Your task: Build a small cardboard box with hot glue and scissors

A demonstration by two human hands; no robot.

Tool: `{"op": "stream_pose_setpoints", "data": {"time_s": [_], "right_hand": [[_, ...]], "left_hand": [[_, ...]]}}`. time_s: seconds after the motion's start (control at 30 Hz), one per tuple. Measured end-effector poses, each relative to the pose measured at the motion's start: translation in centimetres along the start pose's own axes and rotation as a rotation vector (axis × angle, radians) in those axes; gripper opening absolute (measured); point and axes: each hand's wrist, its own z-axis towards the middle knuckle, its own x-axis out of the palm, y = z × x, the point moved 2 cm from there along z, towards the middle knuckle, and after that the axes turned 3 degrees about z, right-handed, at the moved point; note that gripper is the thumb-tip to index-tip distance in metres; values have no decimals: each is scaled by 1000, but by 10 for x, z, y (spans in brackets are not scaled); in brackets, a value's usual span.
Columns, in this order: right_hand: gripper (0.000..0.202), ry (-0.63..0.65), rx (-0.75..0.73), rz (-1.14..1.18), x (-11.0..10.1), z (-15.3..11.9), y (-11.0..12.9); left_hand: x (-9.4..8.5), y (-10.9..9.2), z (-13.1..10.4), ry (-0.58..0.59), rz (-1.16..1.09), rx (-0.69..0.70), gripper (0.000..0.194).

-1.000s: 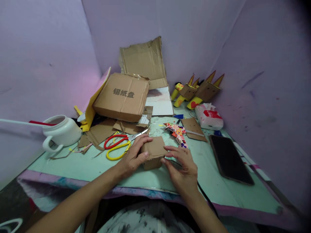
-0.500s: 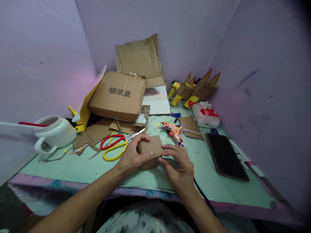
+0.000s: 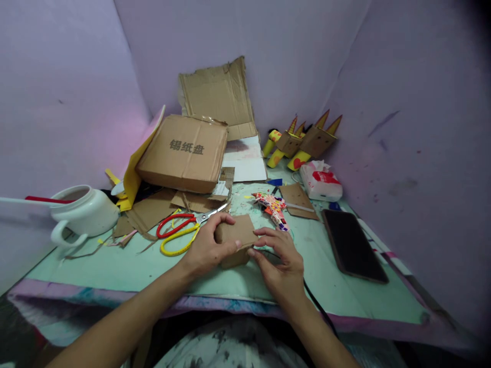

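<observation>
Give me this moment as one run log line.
left hand: holding small cardboard box | right hand: touching its right edge | beyond: patterned glue gun | near left hand: red-yellow scissors | right: smartphone, screen dark

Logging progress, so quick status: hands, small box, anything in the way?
Left hand holding small box. Right hand at its right edge. Scissors crowding left hand; glue gun beyond box.

Close head-worn view, forward and down over the table [image 3: 345,294]

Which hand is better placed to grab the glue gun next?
Probably the right hand: the glue gun lies just beyond it, while the left hand is farther off, across the small box.
</observation>
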Motion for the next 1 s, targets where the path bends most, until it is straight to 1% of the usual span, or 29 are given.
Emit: {"op": "stream_pose_setpoints", "data": {"time_s": [0.17, 0.27, 0.37, 0.43, 0.5, 0.53, 0.57, 0.6, 0.67, 0.7, 0.8, 0.9, 1.0], "right_hand": [[10, 5, -7, -16, 0, 0, 2], [12, 8, -30, -32, 0, 0, 4], [13, 8, -42, -42, 0, -1, 4], [13, 7, -41, -42, 0, -1, 3], [12, 8, -38, -42, 0, -1, 3], [12, 9, -40, -46, 0, -1, 3], [13, 10, -47, -54, 0, -1, 4], [13, 12, -57, -68, 0, -1, 4], [15, 21, -84, -99, -1, -1, 6], [17, 30, -97, -111, -1, -2, 7], [25, 68, -130, -124, -2, -4, 9], [30, 94, -170, -137, -4, -6, 10], [30, 92, -199, -136, -5, -6, 10]], "left_hand": [[1, -1, -1, -2, -10, -1, 42], [2, 2, -2, -7, 10, 20, 42], [-4, 13, 0, 2, 49, 108, 38], [-12, 21, 2, 81, 33, 178, 37], [-22, 28, 3, 227, 9, 234, 44], [-26, 29, 2, 299, 27, 256, 52], [-30, 30, 0, 351, 75, 271, 64], [-32, 29, -3, 377, 145, 273, 77], [-33, 25, -9, 366, 276, 240, 98], [-32, 23, -12, 347, 318, 211, 102], [-25, 19, -19, 319, 357, 151, 106], [-21, 19, -19, 315, 357, 149, 105], [-23, 20, -18, 319, 352, 149, 102]]}}
